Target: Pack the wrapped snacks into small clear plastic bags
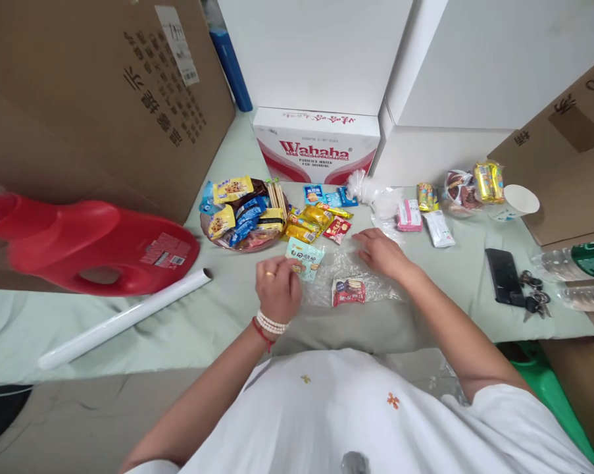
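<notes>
White shirt (336, 408) closest — fingers of the left hand (278, 288) pinch a green packet (306, 252), the right hand's (383, 253) spread on clear plastic (321, 284) — bowl (250, 249) already heaped, yellow packets (301, 230) loose outside on the counter (227, 322).

Table under the fingers (364, 238): creased pale green tablecloth (218, 309). Directly beyond the fingers: white-and-red Wahaha carton (316, 148), tall white panel (311, 56) rising above it. Large brown cardboard box (74, 141) far left of the fingers; second brown box (568, 184) far right. Floor (89, 421) pale grey, below and left of the fingers. Low right: green plastic piece (553, 405), probably a stool, mostly hidden. Light soft, fairly even.
</notes>
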Action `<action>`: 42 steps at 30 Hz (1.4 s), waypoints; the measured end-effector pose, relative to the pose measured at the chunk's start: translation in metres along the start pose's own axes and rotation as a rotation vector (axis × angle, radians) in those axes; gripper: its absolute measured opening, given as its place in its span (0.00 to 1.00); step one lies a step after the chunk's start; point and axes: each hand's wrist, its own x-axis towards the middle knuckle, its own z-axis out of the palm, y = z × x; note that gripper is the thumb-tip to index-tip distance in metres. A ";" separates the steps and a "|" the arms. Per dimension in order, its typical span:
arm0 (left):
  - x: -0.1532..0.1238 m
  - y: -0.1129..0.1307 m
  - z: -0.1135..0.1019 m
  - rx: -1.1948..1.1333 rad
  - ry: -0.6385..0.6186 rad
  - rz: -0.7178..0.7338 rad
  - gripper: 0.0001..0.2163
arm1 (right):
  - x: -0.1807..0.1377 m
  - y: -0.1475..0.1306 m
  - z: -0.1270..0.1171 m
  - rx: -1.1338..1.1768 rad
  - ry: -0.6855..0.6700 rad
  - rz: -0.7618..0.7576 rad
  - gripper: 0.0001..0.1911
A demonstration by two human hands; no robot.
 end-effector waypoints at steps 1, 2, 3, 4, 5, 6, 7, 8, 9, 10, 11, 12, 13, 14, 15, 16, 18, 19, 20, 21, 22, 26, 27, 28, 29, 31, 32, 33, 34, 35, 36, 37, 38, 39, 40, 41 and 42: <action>-0.005 0.008 -0.002 -0.047 -0.059 0.108 0.15 | 0.010 -0.004 0.004 0.015 -0.026 -0.024 0.28; -0.011 0.016 -0.002 -0.094 -0.164 0.233 0.17 | 0.020 -0.007 0.009 0.029 -0.058 -0.035 0.33; -0.016 0.024 0.001 -0.124 -0.291 0.345 0.19 | 0.028 -0.009 0.013 0.043 -0.090 -0.035 0.35; -0.020 0.032 0.005 -0.128 -0.414 0.417 0.20 | 0.034 -0.011 0.016 0.057 -0.119 -0.031 0.34; -0.024 0.040 0.011 -0.114 -0.514 0.451 0.21 | 0.037 -0.011 0.017 0.070 -0.148 -0.029 0.30; -0.027 0.045 0.018 -0.093 -0.587 0.459 0.21 | 0.038 -0.011 0.017 0.082 -0.175 -0.029 0.25; -0.029 0.050 0.024 -0.071 -0.637 0.450 0.22 | 0.036 -0.011 0.016 0.098 -0.193 -0.044 0.19; -0.030 0.053 0.029 -0.054 -0.666 0.436 0.22 | 0.030 -0.012 0.014 0.119 -0.199 -0.084 0.16; -0.031 0.055 0.033 -0.044 -0.683 0.422 0.22 | 0.022 -0.013 0.012 0.146 -0.198 -0.142 0.15; -0.032 0.056 0.037 -0.042 -0.693 0.410 0.22 | 0.011 -0.015 0.011 0.170 -0.193 -0.215 0.15; -0.032 0.056 0.038 -0.046 -0.702 0.398 0.21 | -0.002 -0.018 0.011 0.180 -0.184 -0.291 0.16; -0.032 0.056 0.039 -0.054 -0.712 0.384 0.20 | -0.017 -0.022 0.013 0.171 -0.171 -0.355 0.16; -0.032 0.054 0.039 -0.070 -0.720 0.368 0.19 | -0.031 -0.027 0.017 0.144 -0.153 -0.394 0.17; -0.032 0.051 0.039 -0.099 -0.725 0.352 0.17 | -0.045 -0.031 0.022 0.103 -0.132 -0.403 0.20; -0.034 0.046 0.037 -0.148 -0.730 0.342 0.16 | -0.058 -0.035 0.030 0.065 -0.107 -0.396 0.23; -0.036 0.040 0.034 -0.224 -0.735 0.338 0.16 | -0.069 -0.038 0.038 0.038 -0.076 -0.382 0.27; -0.041 0.024 0.026 -0.446 -0.726 0.303 0.16 | -0.085 -0.042 0.054 0.016 -0.014 -0.357 0.32; -0.043 0.016 0.020 -0.563 -0.698 0.245 0.16 | -0.090 -0.043 0.061 0.015 0.009 -0.349 0.33; -0.045 0.008 0.015 -0.651 -0.637 0.134 0.16 | -0.093 -0.045 0.067 0.018 0.027 -0.342 0.33; -0.045 0.001 0.009 -0.687 -0.544 -0.012 0.16 | -0.095 -0.046 0.072 0.027 0.041 -0.334 0.31; -0.044 -0.004 0.005 -0.672 -0.433 -0.166 0.16 | -0.096 -0.047 0.075 0.041 0.052 -0.326 0.30; -0.028 0.000 -0.001 -0.360 -0.247 -0.385 0.14 | -0.096 -0.049 0.081 0.110 0.085 -0.297 0.27; -0.024 0.005 0.000 -0.292 -0.308 -0.341 0.14 | -0.096 -0.048 0.080 0.121 0.087 -0.289 0.28; -0.022 0.010 0.001 -0.242 -0.376 -0.295 0.13 | -0.096 -0.047 0.080 0.134 0.087 -0.281 0.28; -0.021 0.014 0.001 -0.216 -0.439 -0.263 0.09 | -0.096 -0.046 0.078 0.153 0.085 -0.275 0.28; -0.021 0.020 0.001 -0.271 -0.521 -0.276 0.05 | -0.096 -0.044 0.075 0.221 0.079 -0.283 0.28; -0.020 0.023 0.001 -0.357 -0.554 -0.322 0.06 | -0.097 -0.042 0.074 0.265 0.078 -0.297 0.27; -0.019 0.026 0.001 -0.480 -0.596 -0.385 0.08 | -0.097 -0.042 0.072 0.312 0.083 -0.317 0.26; -0.018 0.030 0.001 -0.624 -0.653 -0.450 0.10 | -0.098 -0.041 0.071 0.355 0.090 -0.339 0.25; -0.015 0.034 0.003 -0.766 -0.718 -0.503 0.11 | -0.099 -0.041 0.070 0.390 0.098 -0.354 0.24; -0.012 0.040 0.007 -0.876 -0.776 -0.529 0.12 | -0.100 -0.041 0.070 0.415 0.111 -0.361 0.23; -0.008 0.046 0.011 -0.929 -0.814 -0.516 0.12 | -0.102 -0.041 0.070 0.433 0.126 -0.358 0.21; -0.005 0.053 0.017 -0.917 -0.829 -0.461 0.12 | -0.104 -0.041 0.071 0.448 0.136 -0.351 0.20; -0.002 0.060 0.023 -0.844 -0.827 -0.376 0.13 | -0.106 -0.041 0.072 0.470 0.143 -0.340 0.19; 0.000 0.066 0.028 -0.729 -0.815 -0.282 0.13 | -0.109 -0.040 0.073 0.507 0.152 -0.324 0.18; 0.000 0.072 0.034 -0.599 -0.804 -0.194 0.14 | -0.111 -0.038 0.074 0.558 0.165 -0.293 0.17; 0.000 0.077 0.038 -0.475 -0.800 -0.121 0.14 | -0.113 -0.036 0.076 0.611 0.201 -0.225 0.17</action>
